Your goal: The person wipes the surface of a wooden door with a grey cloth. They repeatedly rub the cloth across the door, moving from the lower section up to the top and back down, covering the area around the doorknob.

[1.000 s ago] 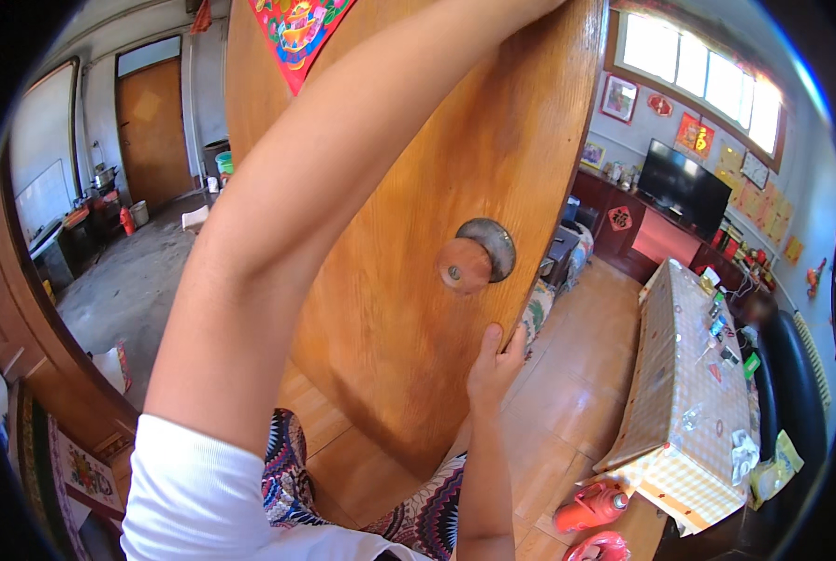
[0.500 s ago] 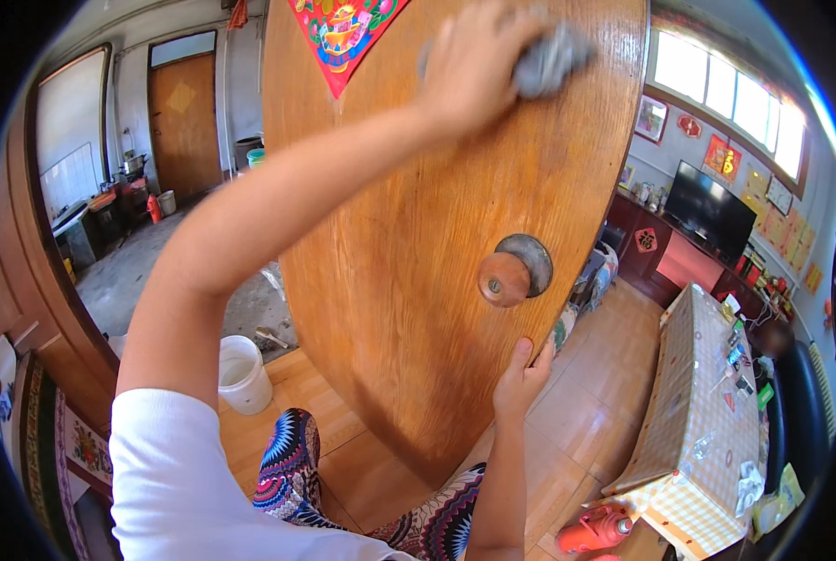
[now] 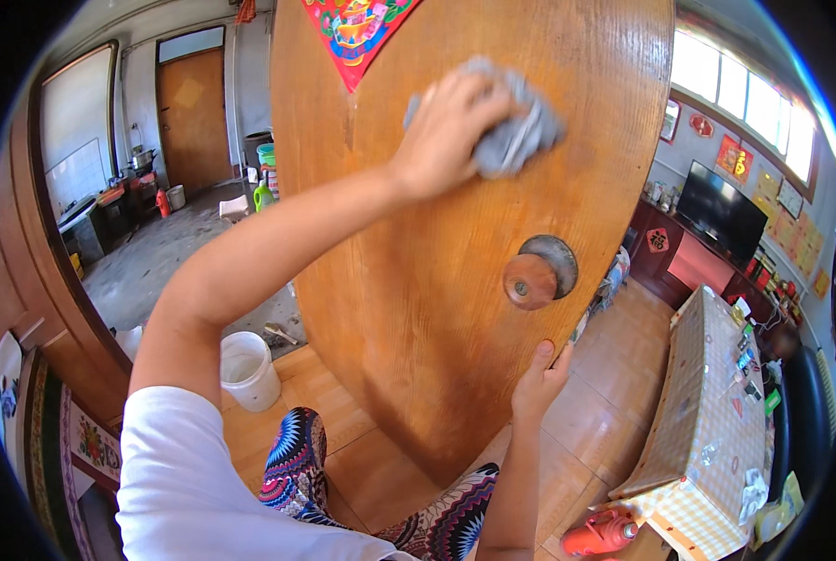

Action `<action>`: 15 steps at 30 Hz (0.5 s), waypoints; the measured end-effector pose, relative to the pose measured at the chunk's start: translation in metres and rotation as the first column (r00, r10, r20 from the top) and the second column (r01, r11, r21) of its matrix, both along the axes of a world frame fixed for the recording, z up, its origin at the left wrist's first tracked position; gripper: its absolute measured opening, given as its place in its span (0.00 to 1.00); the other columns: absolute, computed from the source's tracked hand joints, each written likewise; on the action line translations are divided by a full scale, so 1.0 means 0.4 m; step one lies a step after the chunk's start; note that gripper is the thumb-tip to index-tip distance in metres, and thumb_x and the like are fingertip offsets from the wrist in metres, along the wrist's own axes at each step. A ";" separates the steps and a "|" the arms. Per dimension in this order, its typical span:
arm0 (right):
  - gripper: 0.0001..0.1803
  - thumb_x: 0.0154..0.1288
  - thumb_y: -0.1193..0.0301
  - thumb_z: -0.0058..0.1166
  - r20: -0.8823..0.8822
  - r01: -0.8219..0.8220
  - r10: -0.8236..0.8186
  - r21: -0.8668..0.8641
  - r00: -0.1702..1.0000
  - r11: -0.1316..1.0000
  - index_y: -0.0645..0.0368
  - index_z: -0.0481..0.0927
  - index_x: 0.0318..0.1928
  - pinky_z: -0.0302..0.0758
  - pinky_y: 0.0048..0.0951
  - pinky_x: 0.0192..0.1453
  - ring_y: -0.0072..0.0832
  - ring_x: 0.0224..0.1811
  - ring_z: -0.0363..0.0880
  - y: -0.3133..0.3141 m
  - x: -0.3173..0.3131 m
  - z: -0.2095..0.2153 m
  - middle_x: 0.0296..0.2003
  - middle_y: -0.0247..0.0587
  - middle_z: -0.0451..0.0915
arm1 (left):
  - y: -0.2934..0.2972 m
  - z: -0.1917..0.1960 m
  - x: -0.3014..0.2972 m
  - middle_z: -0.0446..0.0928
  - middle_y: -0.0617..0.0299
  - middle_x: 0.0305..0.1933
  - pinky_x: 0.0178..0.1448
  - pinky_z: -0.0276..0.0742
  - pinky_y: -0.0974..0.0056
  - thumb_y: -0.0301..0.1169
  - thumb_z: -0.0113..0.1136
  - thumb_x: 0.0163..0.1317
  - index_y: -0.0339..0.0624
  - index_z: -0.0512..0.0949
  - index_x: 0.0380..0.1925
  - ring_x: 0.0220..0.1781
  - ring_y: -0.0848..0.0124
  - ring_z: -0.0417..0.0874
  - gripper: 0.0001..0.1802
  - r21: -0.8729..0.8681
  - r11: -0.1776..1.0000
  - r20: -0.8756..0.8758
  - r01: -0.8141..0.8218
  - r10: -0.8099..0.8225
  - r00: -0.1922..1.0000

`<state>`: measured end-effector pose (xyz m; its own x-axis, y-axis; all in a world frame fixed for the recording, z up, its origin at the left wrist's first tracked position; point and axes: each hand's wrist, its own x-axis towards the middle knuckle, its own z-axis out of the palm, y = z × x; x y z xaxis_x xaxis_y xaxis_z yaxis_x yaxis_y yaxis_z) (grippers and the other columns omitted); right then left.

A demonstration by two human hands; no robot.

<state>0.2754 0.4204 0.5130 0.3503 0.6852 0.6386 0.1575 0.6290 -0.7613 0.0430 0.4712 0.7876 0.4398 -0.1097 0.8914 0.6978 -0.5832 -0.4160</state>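
A wooden door fills the middle of the view, with a round wooden knob on a dark round plate near its right edge. Against its upper face my left hand presses a crumpled grey cloth, the fingers closed over it. Part of the cloth sticks out on both sides of the hand. Below the knob, my right hand grips the door's edge, thumb on the front and the other fingers partly hidden behind. A red paper decoration is on the door, above and left of the cloth.
A white bucket stands on the floor at the left, by the doorway. To the right is a table with a checked cloth, a red thermos flask near its foot. A television stands on a cabinet behind.
My left hand has moved down the door with the cloth. The door and my right hand appear slightly farther right in the view; the right hand keeps its grip on the edge.
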 end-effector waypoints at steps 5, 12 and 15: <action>0.29 0.78 0.51 0.54 -0.024 0.066 -0.064 0.079 0.998 0.995 0.70 0.74 0.56 0.75 0.36 0.55 0.37 0.47 0.80 0.015 0.001 0.014 0.48 0.49 0.83 | 0.008 0.024 -0.064 0.78 0.54 0.51 0.60 0.74 0.52 0.26 0.69 0.54 0.50 0.82 0.47 0.58 0.49 0.76 0.19 -0.097 0.995 -0.016 -0.002 0.000 1.000; 0.35 0.80 0.49 0.49 0.001 -0.050 0.050 0.023 0.999 0.998 0.71 0.70 0.66 0.70 0.34 0.67 0.35 0.59 0.76 -0.003 -0.037 0.018 0.59 0.50 0.79 | 0.030 0.453 -0.045 0.77 0.43 0.51 0.62 0.74 0.49 0.18 0.57 0.54 0.42 0.79 0.54 0.56 0.44 0.77 0.24 0.243 0.957 0.336 -0.157 0.069 0.939; 0.36 0.80 0.48 0.49 0.003 0.095 -0.096 0.024 0.995 0.995 0.71 0.70 0.66 0.69 0.34 0.67 0.35 0.60 0.76 0.018 0.011 -0.014 0.59 0.49 0.79 | 0.050 0.323 0.042 0.77 0.42 0.51 0.62 0.73 0.47 0.18 0.57 0.54 0.40 0.78 0.50 0.57 0.44 0.77 0.21 0.149 0.987 0.456 -0.060 -0.015 0.890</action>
<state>0.2797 0.4277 0.5073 0.4105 0.6334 0.6559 0.2210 0.6288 -0.7455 0.0600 0.4911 0.9168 -0.0048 -0.2571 0.9664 0.8438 -0.5196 -0.1341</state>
